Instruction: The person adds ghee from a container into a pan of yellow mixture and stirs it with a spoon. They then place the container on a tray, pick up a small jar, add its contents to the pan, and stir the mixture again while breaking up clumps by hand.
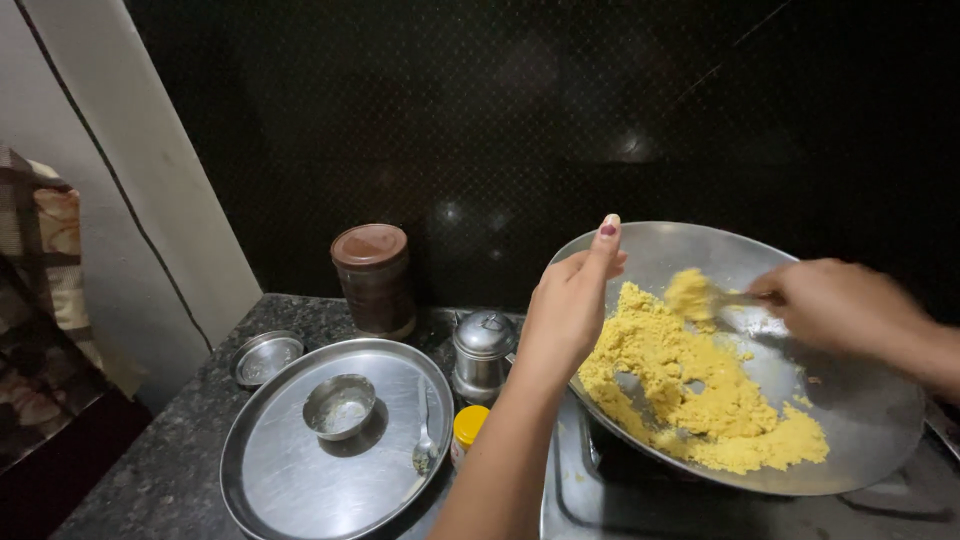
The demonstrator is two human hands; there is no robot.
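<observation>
My left hand point(572, 305) grips the near rim of the wok point(860, 400), fingers curled over the edge and the forefinger sticking up, so the pan sits tilted toward me and does not slide on the stove point(640, 510) while I stir. My right hand point(840, 305) is closed on the handle of a spoon point(725, 297), whose bowl is buried under a lump of the yellow mix point(690, 390); the tilt has gathered most of that crumbly mix on the lower left slope of the wok, leaving the upper right metal bare, with a few crumbs strewn there. To my left, on the dark counter point(150, 470), lies a big steel plate point(290, 490) with a small bowl point(340, 405) and a second spoon point(427, 440) on it, set within reach but clear of the heat. Another little bowl point(265, 356) sits just beyond the plate, a brown jar point(373, 278) stands by the wall, and a steel pot point(482, 352) with a knobbed lid stands between plate and wok. My forearm covers part of a yellow-capped bottle point(468, 425) and the wok's near edge. I cannot see the burner under the wok or whether it is lit, and the spoon is blurred, so its shape is hard to make out. My right arm is cut off by the frame.
</observation>
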